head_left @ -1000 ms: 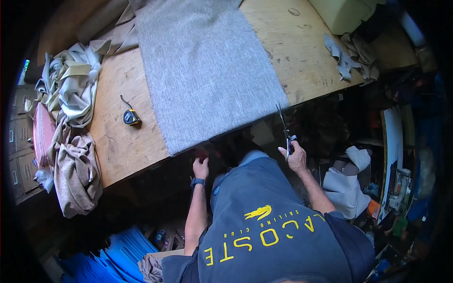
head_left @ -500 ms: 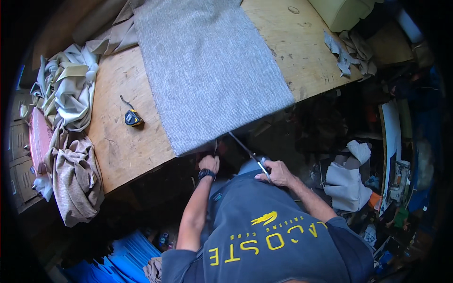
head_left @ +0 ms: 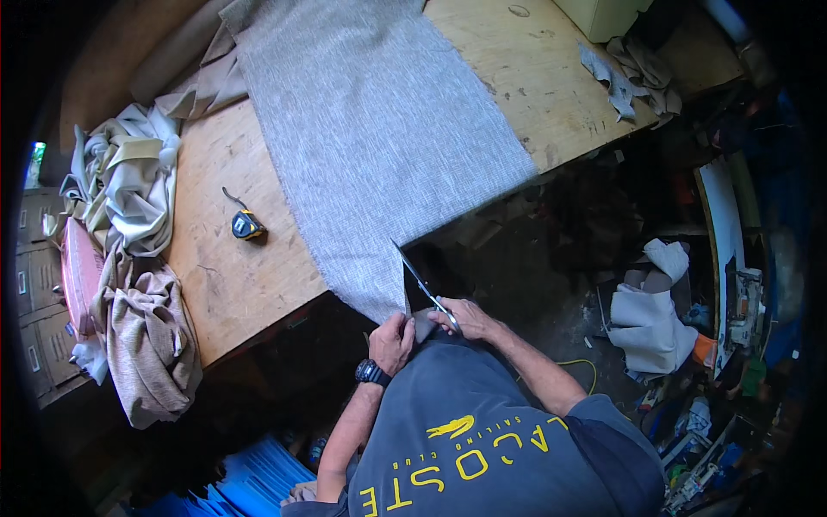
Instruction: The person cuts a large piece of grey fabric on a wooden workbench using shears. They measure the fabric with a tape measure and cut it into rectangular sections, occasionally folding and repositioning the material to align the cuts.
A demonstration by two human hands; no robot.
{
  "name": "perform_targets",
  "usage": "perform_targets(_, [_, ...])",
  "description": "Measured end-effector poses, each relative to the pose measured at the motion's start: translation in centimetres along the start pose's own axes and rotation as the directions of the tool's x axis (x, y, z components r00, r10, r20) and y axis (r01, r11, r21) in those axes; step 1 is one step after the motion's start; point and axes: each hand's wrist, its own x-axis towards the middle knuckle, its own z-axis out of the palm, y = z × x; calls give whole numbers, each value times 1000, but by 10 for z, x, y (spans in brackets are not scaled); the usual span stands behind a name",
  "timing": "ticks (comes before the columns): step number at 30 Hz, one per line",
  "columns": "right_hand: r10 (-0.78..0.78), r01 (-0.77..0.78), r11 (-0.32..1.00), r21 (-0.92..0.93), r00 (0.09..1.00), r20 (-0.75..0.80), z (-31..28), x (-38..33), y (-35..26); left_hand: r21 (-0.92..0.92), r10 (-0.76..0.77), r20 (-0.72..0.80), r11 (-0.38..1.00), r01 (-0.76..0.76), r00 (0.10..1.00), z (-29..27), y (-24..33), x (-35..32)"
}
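A long strip of grey woven fabric (head_left: pixel 388 138) lies over the wooden table and hangs past its near edge. My left hand (head_left: pixel 392 343), with a dark watch on the wrist, pinches a hanging corner of it and pulls it towards my body. My right hand (head_left: pixel 465 319) is closed round the handles of a pair of scissors (head_left: pixel 422 283). Their blades reach up into a slit in the fabric at the table edge, right of the part my left hand holds.
On the wooden table (head_left: pixel 224 293) lies a black and yellow tape measure (head_left: pixel 247 225). Crumpled cream cloth (head_left: pixel 138 185) and brown cloth (head_left: pixel 146 336) drape over its left end. Fabric scraps (head_left: pixel 613 82) lie at the far right. White material (head_left: pixel 648 323) sits below, among clutter.
My left hand has taken hold of the fabric's hanging edge and drawn it down towards me. The scissors now sit in a slit in the fabric, with my right hand slightly further left.
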Motion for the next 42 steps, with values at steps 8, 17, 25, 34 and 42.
perform_targets(8, [-7, 22, 991, 130, 993, -116, 18, 32, -6, 23, 1, 15, 1000, -2, 1000, 0, -17, -3])
perform_targets(17, [61, -54, 991, 124, 997, -54, 13, 19, -10, 15, -36, 7, 999, 36, 999, -4, -13, -3])
perform_targets(25, [20, 12, 990, 141, 975, -223, 13, 32, -25, 46, -45, 66, 998, 42, 997, -5, -23, -2])
perform_targets(34, [-26, 6, 996, -88, 973, -230, -9, 77, -35, 125, -54, 154, 991, 35, 987, -1, -37, 0])
perform_targets(42, [95, -80, 991, 110, 986, -138, -18, 72, -51, 263, -118, 159, 962, 73, 980, -12, -23, 17])
